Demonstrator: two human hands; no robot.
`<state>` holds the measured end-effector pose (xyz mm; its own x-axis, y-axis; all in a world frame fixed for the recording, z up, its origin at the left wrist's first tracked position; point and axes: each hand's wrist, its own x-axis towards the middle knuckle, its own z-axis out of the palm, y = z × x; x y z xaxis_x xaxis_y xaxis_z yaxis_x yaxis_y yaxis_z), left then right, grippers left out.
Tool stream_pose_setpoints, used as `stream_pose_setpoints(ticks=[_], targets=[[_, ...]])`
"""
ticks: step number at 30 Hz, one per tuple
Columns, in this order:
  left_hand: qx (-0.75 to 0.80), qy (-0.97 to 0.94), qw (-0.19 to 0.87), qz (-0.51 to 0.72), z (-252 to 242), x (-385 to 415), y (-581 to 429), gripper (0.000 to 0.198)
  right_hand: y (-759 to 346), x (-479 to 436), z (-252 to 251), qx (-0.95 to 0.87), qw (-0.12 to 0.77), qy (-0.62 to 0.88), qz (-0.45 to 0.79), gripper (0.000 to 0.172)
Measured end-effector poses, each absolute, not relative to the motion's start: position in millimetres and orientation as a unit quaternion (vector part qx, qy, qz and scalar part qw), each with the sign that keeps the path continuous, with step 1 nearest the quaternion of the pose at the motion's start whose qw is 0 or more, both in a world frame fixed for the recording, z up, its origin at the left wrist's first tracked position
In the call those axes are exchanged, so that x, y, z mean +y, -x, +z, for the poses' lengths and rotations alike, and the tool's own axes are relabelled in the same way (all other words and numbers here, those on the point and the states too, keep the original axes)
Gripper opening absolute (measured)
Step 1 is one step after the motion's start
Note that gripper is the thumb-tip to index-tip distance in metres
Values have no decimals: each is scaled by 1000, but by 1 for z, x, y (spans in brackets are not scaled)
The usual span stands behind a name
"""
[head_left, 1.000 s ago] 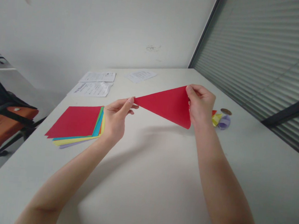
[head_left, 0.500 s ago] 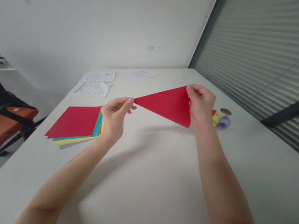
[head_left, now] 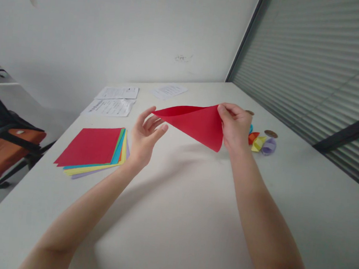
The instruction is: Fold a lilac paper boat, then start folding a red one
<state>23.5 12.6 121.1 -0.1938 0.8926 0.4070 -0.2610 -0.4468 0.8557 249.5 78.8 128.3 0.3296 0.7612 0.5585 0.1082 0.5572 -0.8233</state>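
Observation:
A sheet of red paper (head_left: 196,121), bent over on itself into a triangle, is held in the air above the white table (head_left: 184,218). My right hand (head_left: 236,126) pinches its right corner between thumb and fingers. At the paper's pointed left end, my left hand (head_left: 146,138) has its thumb and fingers apart, with the tip close to the fingers; whether they touch I cannot tell. The two layers part along the top edge, and the inside shows there.
Left of my hands lies a fanned stack of coloured paper (head_left: 89,145), red on top. Small folded paper pieces (head_left: 258,143) and a brown disc (head_left: 271,134) sit at right. Printed sheets (head_left: 111,106) lie at the back, and an orange chair (head_left: 11,147) stands at left.
My left thumb and fingers have come apart and let go of the pointed tip. The red paper has shifted slightly left with my right hand, and its layers have opened.

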Motion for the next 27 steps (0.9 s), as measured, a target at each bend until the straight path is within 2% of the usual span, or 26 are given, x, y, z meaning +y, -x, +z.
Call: stream_pose_setpoints(ticks=[2, 5, 9, 15, 23, 27], targets=[[304, -485, 476, 668, 121, 14, -26, 66, -247, 78, 128, -532, 704, 407, 238, 28], [287, -491, 544, 617, 122, 15, -28, 63, -242, 75, 129, -531, 701, 407, 246, 29], [281, -500, 541, 616, 120, 18, -30, 58, -237, 72, 128, -546, 686, 411, 249, 27], [279, -487, 544, 624, 114, 21, -29, 66, -231, 70, 124, -558, 672, 404, 271, 19], [301, -430, 514, 678, 118, 22, -31, 28, -230, 68, 128, -541, 688, 402, 270, 16], [305, -418, 505, 691, 120, 20, -32, 22, -232, 69, 127, -539, 690, 398, 274, 16]])
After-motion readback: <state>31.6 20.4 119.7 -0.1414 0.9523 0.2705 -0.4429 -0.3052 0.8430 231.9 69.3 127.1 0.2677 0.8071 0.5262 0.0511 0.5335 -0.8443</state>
